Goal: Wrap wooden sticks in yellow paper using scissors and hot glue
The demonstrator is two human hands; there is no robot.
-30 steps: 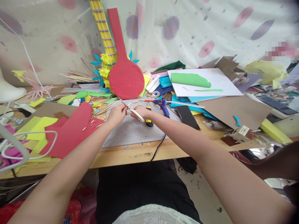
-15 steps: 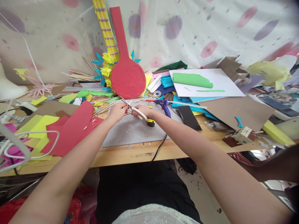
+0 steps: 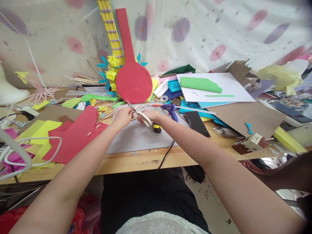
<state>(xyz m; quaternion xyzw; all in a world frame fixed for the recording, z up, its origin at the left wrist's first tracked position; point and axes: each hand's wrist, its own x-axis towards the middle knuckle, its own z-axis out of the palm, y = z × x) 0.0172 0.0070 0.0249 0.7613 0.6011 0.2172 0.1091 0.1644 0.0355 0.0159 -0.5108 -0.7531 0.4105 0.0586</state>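
My right hand [image 3: 147, 116] is wrapped round the white handles of a pair of scissors [image 3: 145, 120]. The metal blades point up and left, past the fingertips of my left hand [image 3: 123, 116]. That hand is closed in a pinch, and pale ends of thin wooden sticks [image 3: 135, 115] show at its fingers, close to the blades. Both hands are above a grey cutting mat [image 3: 138, 139]. A yellow and black glue bottle or tool [image 3: 157, 127] lies just right of my right hand. Behind the hands stands a red paper-covered round shape with a long neck [image 3: 133, 83].
A blue glue gun [image 3: 172, 112] and a black phone [image 3: 197, 124] lie to the right. Red paper [image 3: 73, 138] with small stick pieces lies left. A white board [image 3: 234, 86] carries green paper. A black cable [image 3: 167, 154] crosses the table's front edge.
The white scissor handles have come closer together. The blades have shifted slightly at my left fingertips; both arms are nearly still.
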